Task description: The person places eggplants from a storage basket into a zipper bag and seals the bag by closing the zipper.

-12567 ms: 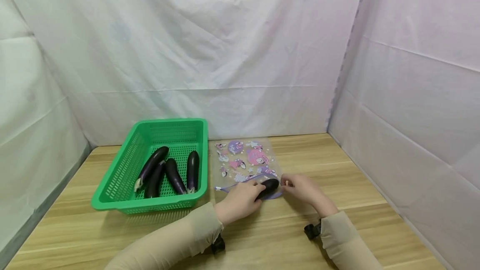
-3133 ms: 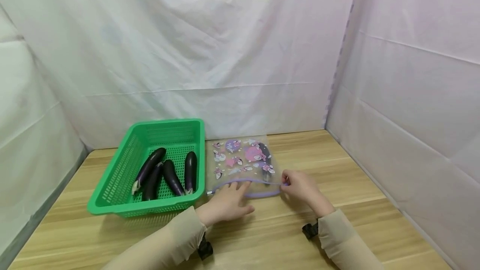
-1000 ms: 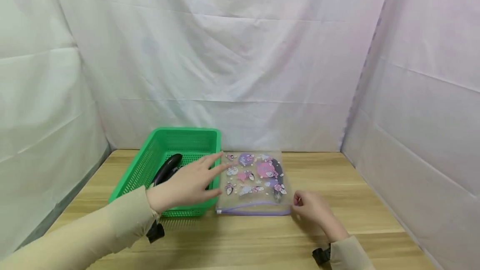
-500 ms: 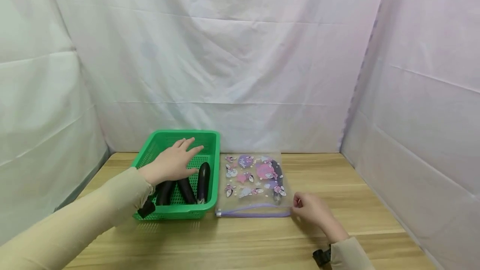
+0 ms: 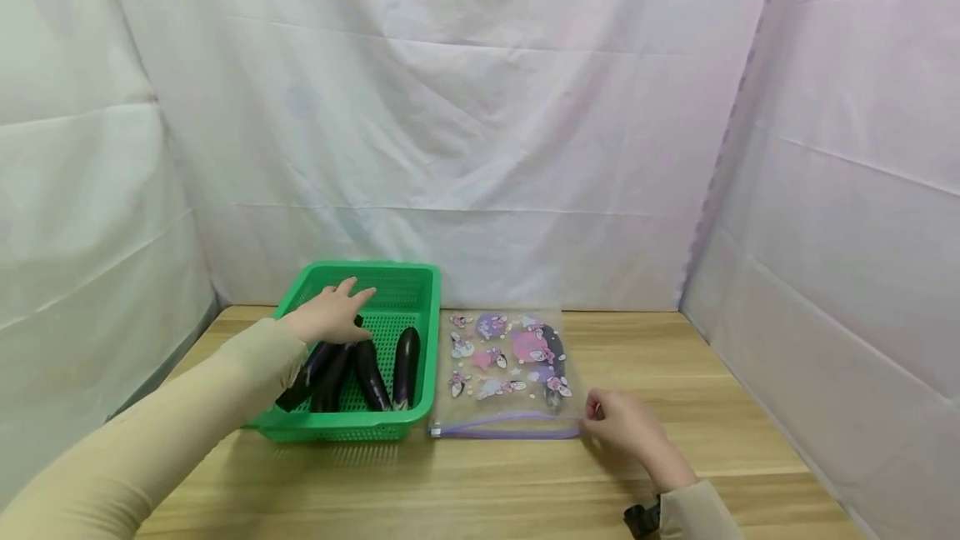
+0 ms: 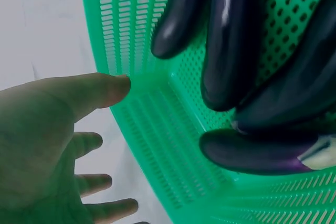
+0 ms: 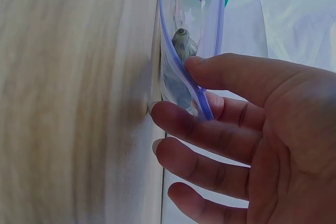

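Observation:
My left hand [image 5: 327, 315] hovers with fingers spread over the green basket [image 5: 375, 418], holding nothing. Several dark purple eggplants [image 5: 407, 365] lie in it. In the left wrist view the thumb and fingers [image 6: 113, 88] stay apart from the nearest eggplant [image 6: 257, 151]. My right hand [image 5: 622, 426] pinches the right corner of a clear zip bag [image 5: 461, 411] with printed cartoon figures and a purple zip edge. One eggplant [image 5: 556, 348] lies inside along the bag's right side; the right wrist view shows its stem end [image 7: 181, 39] near the mouth, which gapes slightly.
The bag lies flat on a wood-grain table [image 5: 480, 490], right beside the basket. A white slider [image 5: 436, 432] sits at the left end of the zip. White cloth [image 5: 480, 148] hangs behind and on both sides.
Earlier my left hand held an eggplant at the bag's mouth; that eggplant is now inside. The left hand has since moved left over the basket. My right hand keeps hold of the corner.

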### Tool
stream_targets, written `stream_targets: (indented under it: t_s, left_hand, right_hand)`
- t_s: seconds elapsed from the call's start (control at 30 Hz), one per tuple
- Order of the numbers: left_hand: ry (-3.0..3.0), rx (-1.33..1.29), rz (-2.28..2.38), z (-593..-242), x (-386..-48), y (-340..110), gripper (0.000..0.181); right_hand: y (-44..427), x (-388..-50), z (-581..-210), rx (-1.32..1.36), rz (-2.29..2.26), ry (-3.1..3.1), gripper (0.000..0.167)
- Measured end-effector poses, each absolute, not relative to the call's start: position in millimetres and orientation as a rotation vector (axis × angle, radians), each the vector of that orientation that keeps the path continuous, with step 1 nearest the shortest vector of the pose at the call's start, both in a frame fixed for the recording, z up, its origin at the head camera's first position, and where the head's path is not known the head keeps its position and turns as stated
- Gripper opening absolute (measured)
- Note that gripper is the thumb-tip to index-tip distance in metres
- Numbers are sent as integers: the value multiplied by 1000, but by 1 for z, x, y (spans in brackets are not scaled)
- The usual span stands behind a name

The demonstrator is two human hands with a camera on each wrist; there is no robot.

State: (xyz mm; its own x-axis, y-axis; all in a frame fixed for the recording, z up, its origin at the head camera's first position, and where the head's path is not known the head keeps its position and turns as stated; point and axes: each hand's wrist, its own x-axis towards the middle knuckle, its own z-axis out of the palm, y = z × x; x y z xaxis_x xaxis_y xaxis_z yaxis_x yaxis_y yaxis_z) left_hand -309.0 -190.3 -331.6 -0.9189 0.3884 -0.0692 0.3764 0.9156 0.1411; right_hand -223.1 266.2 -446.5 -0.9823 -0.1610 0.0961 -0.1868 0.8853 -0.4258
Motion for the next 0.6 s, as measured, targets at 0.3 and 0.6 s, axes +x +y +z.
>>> stream_targets:
  t_s: [0.3,0.6]
  left_hand:
    - [2888,441,258,-329,-323,-199,80]
    - [2755,311,258,-343,-332,-212,81]
  right_hand:
    - [266,-226,-442,273,689,-2987,22]
    - [265,-227,-444,293,691,-2987,23]
